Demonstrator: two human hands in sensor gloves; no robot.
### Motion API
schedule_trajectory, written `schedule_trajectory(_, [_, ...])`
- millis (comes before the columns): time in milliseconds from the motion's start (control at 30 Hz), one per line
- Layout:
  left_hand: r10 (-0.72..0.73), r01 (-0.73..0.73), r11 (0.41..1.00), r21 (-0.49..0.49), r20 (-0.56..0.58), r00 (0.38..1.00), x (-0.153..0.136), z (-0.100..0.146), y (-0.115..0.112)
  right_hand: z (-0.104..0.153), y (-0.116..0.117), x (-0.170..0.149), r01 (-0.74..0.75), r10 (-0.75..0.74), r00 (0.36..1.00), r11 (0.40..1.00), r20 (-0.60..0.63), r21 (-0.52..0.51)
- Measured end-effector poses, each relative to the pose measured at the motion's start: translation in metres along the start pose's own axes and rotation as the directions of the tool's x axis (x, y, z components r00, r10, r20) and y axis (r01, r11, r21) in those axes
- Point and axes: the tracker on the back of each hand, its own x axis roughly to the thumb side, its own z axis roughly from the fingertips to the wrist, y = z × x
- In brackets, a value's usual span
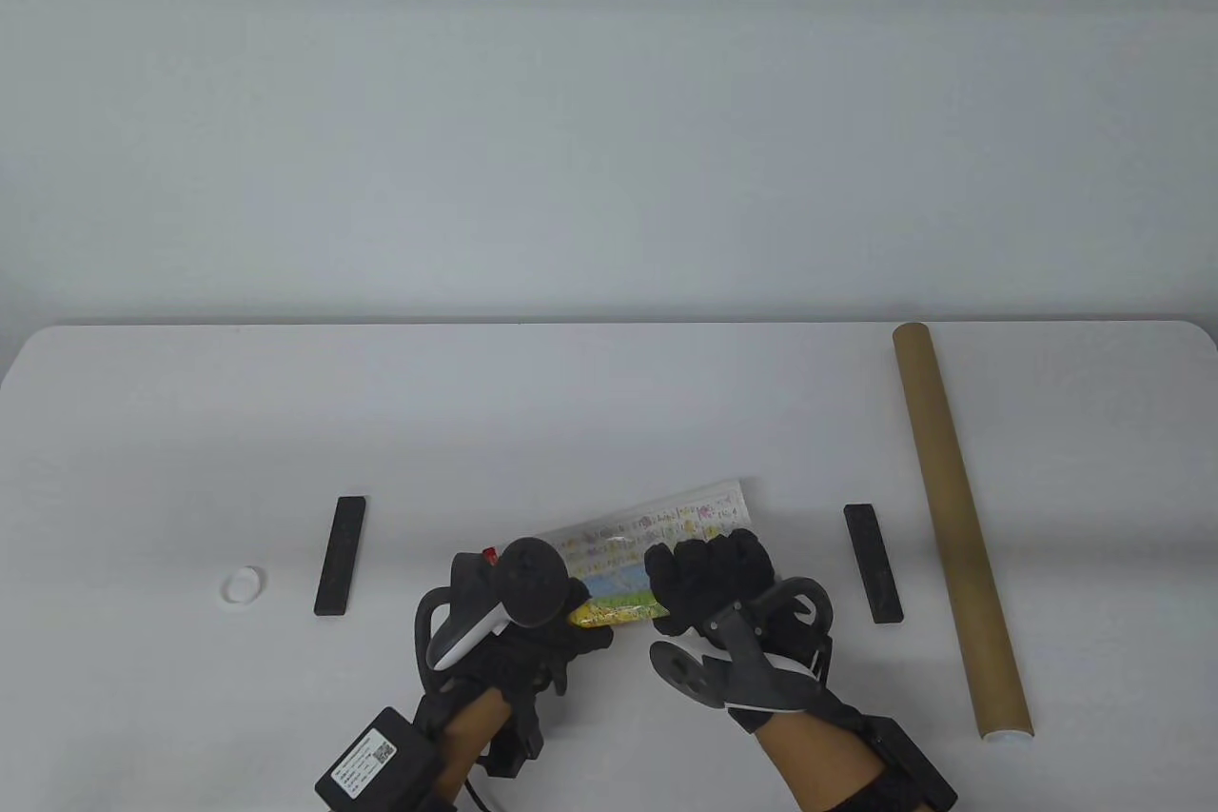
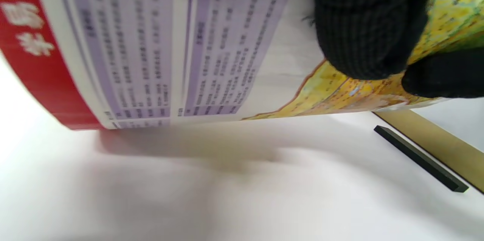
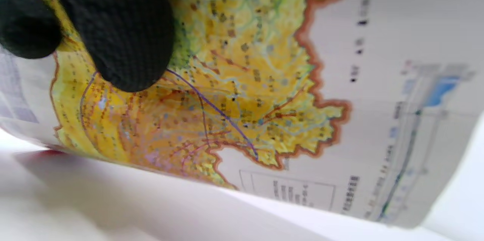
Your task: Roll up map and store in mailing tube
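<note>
The map [image 1: 657, 536] is rolled into a loose tube lying at the front middle of the table, printed side out. My left hand [image 1: 533, 603] grips its left part and my right hand [image 1: 709, 579] grips its middle, fingers curled over the roll. In the left wrist view the roll [image 2: 159, 48] shows a red band and purple tables, with gloved fingertips [image 2: 363, 33] on it. In the right wrist view gloved fingertips [image 3: 124, 37] press the yellow map area [image 3: 234, 93]. The brown mailing tube [image 1: 956, 526] lies at the right, open end toward me.
Two black bar weights lie on the white table [image 1: 571, 403], one on the left [image 1: 341, 555] and one on the right [image 1: 873, 562], the latter also in the left wrist view [image 2: 419, 159]. A small white cap [image 1: 244, 584] sits at the far left.
</note>
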Motion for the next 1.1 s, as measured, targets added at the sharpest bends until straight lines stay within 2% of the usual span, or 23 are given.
schedule_trajectory(133, [-0.133,0.13,0.986,0.099,0.02,0.991,0.012,0.006,-0.001,-0.002,0.005,-0.006,0.061,-0.058,0.998,0.997,-0.038,0.056])
schedule_trajectory(233, [-0.302,0.29,0.928,0.235,0.015,0.953,0.027,0.015,0.001,-0.004,0.01,-0.014,0.172,-0.163,0.982,0.98,-0.092,0.101])
schedule_trajectory(300, [-0.362,0.345,0.897,0.276,0.011,0.932,0.035,0.02,0.002,-0.004,0.013,-0.019,0.248,-0.233,0.964,0.961,-0.124,0.124])
schedule_trajectory(400, [-0.412,0.389,0.86,0.331,0.0,0.911,0.043,0.026,0.001,-0.004,0.022,-0.028,0.414,-0.388,0.906,0.896,-0.169,0.163])
schedule_trajectory(433, [-0.441,0.412,0.839,0.356,-0.002,0.898,0.045,0.028,0.001,-0.004,0.026,-0.031,0.487,-0.456,0.87,0.854,-0.185,0.183])
schedule_trajectory(533, [-0.494,0.462,0.798,0.388,-0.018,0.869,0.048,0.03,0.0,-0.004,0.032,-0.035,0.551,-0.521,0.833,0.807,-0.186,0.21])
schedule_trajectory(667, [-0.49,0.462,0.799,0.386,-0.03,0.871,0.045,0.027,0.0,-0.003,0.032,-0.033,0.553,-0.528,0.832,0.807,-0.168,0.205])
schedule_trajectory(767, [-0.44,0.422,0.846,0.326,-0.02,0.898,0.039,0.022,-0.001,-0.002,0.027,-0.027,0.451,-0.436,0.892,0.875,-0.119,0.173])
schedule_trajectory(933, [-0.343,0.336,0.909,0.245,-0.014,0.939,0.031,0.017,0.0,0.0,0.017,-0.019,0.316,-0.31,0.948,0.943,-0.067,0.108])
schedule_trajectory(1100, [-0.212,0.211,0.967,0.144,-0.004,0.977,0.02,0.012,0.0,0.001,0.008,-0.009,0.171,-0.171,0.985,0.982,-0.012,0.084])
